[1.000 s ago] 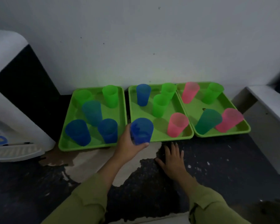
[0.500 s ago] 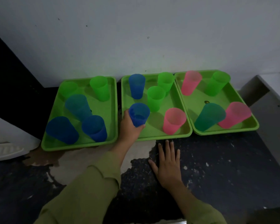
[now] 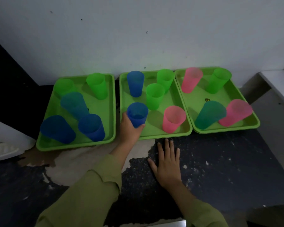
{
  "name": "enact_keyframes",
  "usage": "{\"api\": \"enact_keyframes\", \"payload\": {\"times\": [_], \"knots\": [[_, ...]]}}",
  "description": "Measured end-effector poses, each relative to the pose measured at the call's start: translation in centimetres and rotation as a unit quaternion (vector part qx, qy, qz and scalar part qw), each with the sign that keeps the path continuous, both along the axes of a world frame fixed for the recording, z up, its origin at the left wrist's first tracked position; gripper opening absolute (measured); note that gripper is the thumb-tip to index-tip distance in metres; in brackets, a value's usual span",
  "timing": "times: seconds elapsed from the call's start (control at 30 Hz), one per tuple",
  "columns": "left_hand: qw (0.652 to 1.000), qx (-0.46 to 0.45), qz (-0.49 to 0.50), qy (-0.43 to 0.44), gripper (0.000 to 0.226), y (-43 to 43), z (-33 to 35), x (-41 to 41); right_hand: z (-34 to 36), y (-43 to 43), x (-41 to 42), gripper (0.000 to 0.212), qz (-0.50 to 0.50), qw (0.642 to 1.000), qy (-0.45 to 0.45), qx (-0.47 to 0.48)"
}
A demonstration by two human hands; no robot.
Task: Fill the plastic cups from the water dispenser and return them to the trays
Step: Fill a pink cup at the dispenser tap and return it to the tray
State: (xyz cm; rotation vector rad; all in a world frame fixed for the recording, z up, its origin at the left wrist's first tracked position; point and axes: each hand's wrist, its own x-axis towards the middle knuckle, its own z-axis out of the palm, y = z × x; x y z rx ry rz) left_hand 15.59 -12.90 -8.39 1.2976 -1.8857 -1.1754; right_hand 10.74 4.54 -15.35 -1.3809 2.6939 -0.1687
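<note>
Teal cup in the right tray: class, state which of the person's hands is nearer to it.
Right. The right hand lies flat on the counter, nearer the camera and left of the teal cup. The left hand is farther left, holding a blue cup in the middle tray.

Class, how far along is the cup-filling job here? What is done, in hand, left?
Done: thirteen other cups stand on the left tray, middle tray and right tray; which hold water cannot be told. In hand: the left hand grips a blue cup at the middle tray's front left; the right hand lies flat on the counter. Left, likely: release it, then take any empty cups to the dispenser.
</note>
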Motion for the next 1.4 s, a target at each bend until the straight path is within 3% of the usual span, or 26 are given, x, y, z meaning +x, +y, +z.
{"api": "enact_keyframes", "payload": {"times": [0.2,0.37,0.53,0.67,0.77,0.97,1.17,1.4], "knots": [[0.993,0.064,0.034,0.096,0.078,2.7,-0.1,1.0,0.4,0.2,-0.4,0.072,0.012,1.0,-0.021,-0.017],[0.993,0.002,0.022,0.12,0.06,6.9,-0.2,1.1,1.0,1.2,-2.3,0.073,-0.032,0.995,-0.059,-0.07],[0.991,-0.032,-0.126,0.043,0.072,7.3,0.0,-1.6,0.7,2.5,-4.5,0.074,-0.057,0.993,-0.071,-0.078],[0.984,-0.032,-0.171,-0.025,0.1,6.0,1.1,-4.6,0.4,2.6,-4.5,0.07,-0.055,0.993,-0.063,-0.079],[0.983,-0.025,-0.178,-0.042,0.11,5.8,1.7,-6.2,0.3,2.6,-4.6,0.07,-0.054,0.995,-0.054,-0.07],[0.988,-0.022,-0.151,-0.008,0.083,6.0,1.7,-7.5,0.3,2.7,-4.9,0.076,-0.044,0.996,-0.059,-0.059],[0.989,-0.04,-0.14,0.031,0.083,6.6,2.7,-5.7,0.8,2.7,-5.0,0.079,-0.04,0.994,-0.081,-0.066],[0.986,-0.059,-0.124,0.094,0.081,7.4,5.0,-1.8,2.4,2.5,-4.6,0.057,-0.066,0.988,-0.13,-0.047]]}}
